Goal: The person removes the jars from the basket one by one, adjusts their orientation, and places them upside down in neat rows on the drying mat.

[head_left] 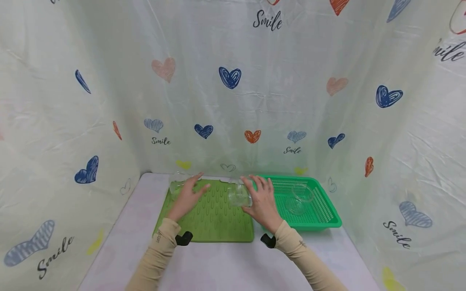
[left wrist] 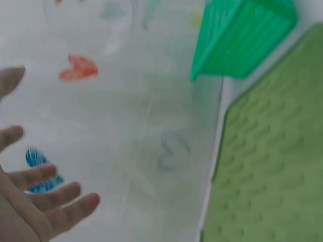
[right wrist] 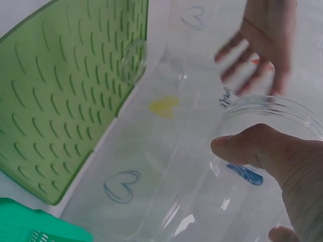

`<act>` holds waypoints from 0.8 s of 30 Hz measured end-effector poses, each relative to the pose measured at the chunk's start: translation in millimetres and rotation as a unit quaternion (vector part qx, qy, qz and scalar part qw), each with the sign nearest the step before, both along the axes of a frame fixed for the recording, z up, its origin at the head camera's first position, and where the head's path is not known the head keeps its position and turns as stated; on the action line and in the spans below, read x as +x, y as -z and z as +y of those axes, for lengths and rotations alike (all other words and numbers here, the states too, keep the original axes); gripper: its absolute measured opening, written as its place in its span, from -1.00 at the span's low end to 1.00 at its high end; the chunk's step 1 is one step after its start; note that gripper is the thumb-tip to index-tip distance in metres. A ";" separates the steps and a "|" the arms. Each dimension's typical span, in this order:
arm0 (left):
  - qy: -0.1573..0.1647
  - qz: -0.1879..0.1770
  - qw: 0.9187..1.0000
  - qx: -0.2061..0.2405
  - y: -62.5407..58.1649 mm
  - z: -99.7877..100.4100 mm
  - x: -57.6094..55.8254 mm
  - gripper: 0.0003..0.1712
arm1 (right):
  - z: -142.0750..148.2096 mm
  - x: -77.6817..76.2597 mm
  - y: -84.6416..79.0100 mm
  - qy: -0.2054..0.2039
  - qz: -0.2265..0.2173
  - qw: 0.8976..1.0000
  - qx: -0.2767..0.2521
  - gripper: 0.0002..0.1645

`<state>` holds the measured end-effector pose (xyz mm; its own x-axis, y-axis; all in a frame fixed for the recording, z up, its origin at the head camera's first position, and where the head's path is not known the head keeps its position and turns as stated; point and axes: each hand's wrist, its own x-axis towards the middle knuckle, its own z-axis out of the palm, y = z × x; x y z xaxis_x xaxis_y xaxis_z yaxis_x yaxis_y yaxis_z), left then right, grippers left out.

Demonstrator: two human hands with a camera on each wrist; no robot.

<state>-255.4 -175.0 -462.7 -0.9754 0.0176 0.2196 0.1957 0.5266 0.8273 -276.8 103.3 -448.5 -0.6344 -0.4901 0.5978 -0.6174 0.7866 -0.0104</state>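
Observation:
My right hand (head_left: pixel 260 200) grips a clear glass jar (head_left: pixel 238 196) over the right part of the green drying mat (head_left: pixel 207 226). In the right wrist view the thumb presses on the side of this jar (right wrist: pixel 237 201), below its ringed rim. My left hand (head_left: pixel 187 198) is over the mat's left part, its fingers spread and apart with nothing in them, as the left wrist view shows too. Behind it, at the mat's back left corner, stands another clear glass (head_left: pixel 175 184), partly hidden by the hand.
A green perforated basket (head_left: pixel 327 220) stands to the right of the mat, with clear glassware (head_left: pixel 300 200) inside. Both rest on a pale table (head_left: pixel 218 266). A white curtain (head_left: pixel 204 97) printed with hearts hangs behind and along both sides.

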 end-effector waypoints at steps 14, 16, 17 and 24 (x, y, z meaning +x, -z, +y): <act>0.164 0.064 0.984 0.012 1.9 66.3 2.0 -0.05 | -0.5 7.0 5.8 -0.005 -0.006 1.000 0.011 0.34; 0.174 0.067 0.982 0.019 4.8 70.0 2.1 -0.05 | 1.0 7.6 6.1 -0.005 -0.009 1.000 0.009 0.36; 0.178 0.071 0.981 0.024 6.0 71.5 2.2 -0.06 | 1.8 7.7 6.3 -0.003 -0.011 1.000 0.010 0.36; 0.190 0.097 0.975 0.066 11.0 77.0 1.3 -0.10 | 6.0 7.5 8.9 -0.002 -0.010 1.000 0.019 0.36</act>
